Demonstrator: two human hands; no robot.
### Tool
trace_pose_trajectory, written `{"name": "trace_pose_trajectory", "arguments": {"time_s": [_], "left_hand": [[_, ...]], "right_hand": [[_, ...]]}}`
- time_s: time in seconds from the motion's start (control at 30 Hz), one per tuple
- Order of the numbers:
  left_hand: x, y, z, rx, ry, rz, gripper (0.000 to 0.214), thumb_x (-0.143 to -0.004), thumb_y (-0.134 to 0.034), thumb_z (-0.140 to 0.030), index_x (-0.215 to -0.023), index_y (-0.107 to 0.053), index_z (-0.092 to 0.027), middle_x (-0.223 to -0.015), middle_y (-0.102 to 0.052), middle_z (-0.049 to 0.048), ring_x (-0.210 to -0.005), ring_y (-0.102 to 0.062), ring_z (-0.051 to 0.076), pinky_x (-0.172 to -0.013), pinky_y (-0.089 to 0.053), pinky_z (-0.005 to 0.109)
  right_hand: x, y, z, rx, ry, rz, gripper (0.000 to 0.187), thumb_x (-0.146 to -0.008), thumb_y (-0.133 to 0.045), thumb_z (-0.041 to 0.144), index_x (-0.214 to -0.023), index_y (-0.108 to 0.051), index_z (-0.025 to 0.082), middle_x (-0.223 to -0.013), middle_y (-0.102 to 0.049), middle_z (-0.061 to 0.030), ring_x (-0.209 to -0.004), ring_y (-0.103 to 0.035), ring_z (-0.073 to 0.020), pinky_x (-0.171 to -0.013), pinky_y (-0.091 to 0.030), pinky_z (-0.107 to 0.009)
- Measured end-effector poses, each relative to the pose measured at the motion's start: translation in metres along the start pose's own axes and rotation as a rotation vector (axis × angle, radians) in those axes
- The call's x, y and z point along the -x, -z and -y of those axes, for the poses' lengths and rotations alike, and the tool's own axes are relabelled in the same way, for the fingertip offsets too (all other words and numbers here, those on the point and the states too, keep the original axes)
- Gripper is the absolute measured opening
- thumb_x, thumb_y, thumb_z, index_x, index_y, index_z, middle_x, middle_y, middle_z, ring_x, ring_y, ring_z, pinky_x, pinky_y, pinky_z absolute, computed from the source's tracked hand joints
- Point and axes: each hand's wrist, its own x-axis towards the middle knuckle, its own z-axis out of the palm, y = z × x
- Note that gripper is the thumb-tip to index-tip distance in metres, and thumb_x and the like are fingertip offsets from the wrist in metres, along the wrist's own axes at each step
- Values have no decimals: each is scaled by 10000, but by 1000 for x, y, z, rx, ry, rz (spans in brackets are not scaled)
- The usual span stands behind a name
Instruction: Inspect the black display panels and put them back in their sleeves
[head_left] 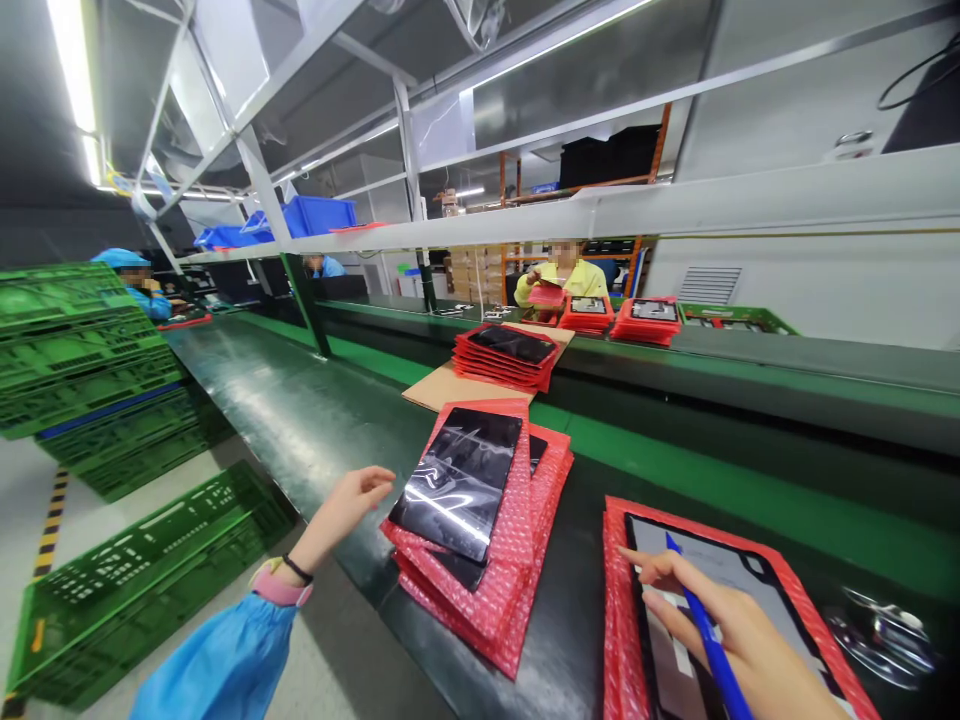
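Panel (459,483), black and glossy, lies flat atop a stack of red bubble-wrap bags (544,530) on the dark green bench (292,400). The left hand (349,505) is empty and unclosed, its fingertips just beside the panel's left edge. To the right, the right hand (750,630) is closed around a blue pen (699,612) above a grey panel (724,565) on a 2nd red stack (619,600); I cannot tell whether its fingers touch that panel. Farther back, a 3rd red stack (495,372) sits on cardboard (429,388). Across from it, a person in yellow (586,275) holds a red bag (547,295).
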Motion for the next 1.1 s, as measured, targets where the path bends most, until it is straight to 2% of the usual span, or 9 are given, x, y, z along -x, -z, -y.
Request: {"name": "trace_pose_trajectory", "arguments": {"time_s": [0.1,0.27,0.43,0.73,0.83,0.93,1.1], "left_hand": [[5,1,8,-115,65,76,241,-868,-592,-324,-1031,-611,-147,-1007,-643,51,-836,-631,179,-723,-537,370],[1,-5,13,-170,108,130,264,-875,-582,-326,-1074,-595,-153,-1033,-636,59,-846,-632,179,-723,-541,371],[-5,-6,18,-183,144,171,288,-877,-578,-336,-1102,-588,-157,-1072,-631,67,-881,-632,192,-748,-539,390],[-13,5,22,-176,179,233,280,-873,-585,-332,-1089,-594,-154,-1061,-632,62,-868,-632,190,-734,-542,381],[-12,8,16,-149,180,252,273,-871,-589,-326,-1082,-596,-153,-1055,-633,60,-863,-632,188,-730,-542,378],[-8,10,5,-79,159,258,254,-870,-592,-318,-1061,-601,-151,-1031,-637,55,-844,-632,180,-720,-541,369],[0,8,-35,134,72,295,151,-854,-616,-279,-912,-626,-140,-965,-659,41,-871,-635,179,-778,-526,390]], "right_hand": [[-4,-4,0,19,12,10,284,-880,-459,534,-885,-570,272,-1093,-723,-107,-1012,-675,-290,-815,-516,-325],[-12,-13,2,32,50,39,296,-889,-449,527,-901,-593,269,-1184,-685,-127,-1094,-637,-304,-881,-497,-365],[-15,-17,0,41,65,54,265,-902,-449,498,-899,-584,270,-1031,-730,-107,-1104,-634,-306,-875,-506,-358],[-17,-18,-6,73,34,40,322,-892,-431,522,-1001,-600,271,-1199,-680,-133,-1059,-663,-285,-856,-526,-350],[-16,-17,-6,70,44,35,292,-893,-447,503,-976,-609,275,-1200,-682,-118,-1038,-674,-275,-846,-531,-334],[-17,-17,-4,64,68,36,237,-892,-471,475,-926,-595,276,-1111,-717,-104,-1054,-667,-275,-816,-533,-317],[-37,-23,9,2,103,33,171,-898,-493,411,-866,-552,254,-952,-731,-72,-937,-694,-244,-774,-518,-295]]}}
